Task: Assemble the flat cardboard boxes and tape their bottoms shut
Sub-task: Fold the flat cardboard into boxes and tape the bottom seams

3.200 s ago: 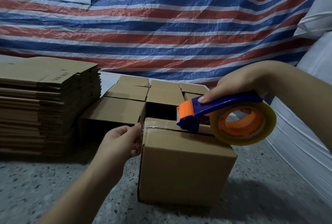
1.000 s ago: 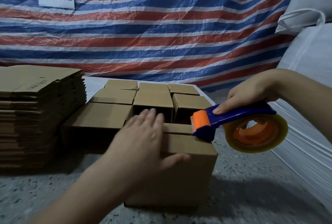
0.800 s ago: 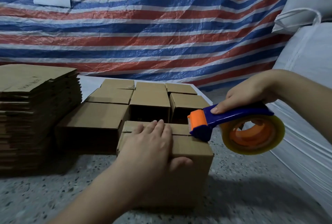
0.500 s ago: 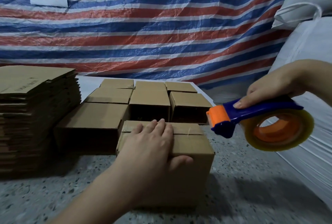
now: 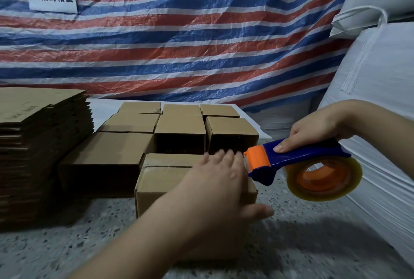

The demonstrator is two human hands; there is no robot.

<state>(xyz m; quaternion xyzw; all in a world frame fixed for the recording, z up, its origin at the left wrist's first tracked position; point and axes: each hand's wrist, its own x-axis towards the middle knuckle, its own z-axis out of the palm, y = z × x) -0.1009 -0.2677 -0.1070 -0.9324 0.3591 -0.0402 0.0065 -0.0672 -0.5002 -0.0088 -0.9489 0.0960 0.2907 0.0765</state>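
While flat on box [image 5: 161, 180], left hand [image 5: 215, 191]

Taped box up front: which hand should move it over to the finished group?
Left. The left hand already lies flat on the box, thumb down its near side. The right hand grips the tape dispenser beside it.

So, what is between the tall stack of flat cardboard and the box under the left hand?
In the head view, one assembled box stands between the flat stack and the front box that the left hand rests on.
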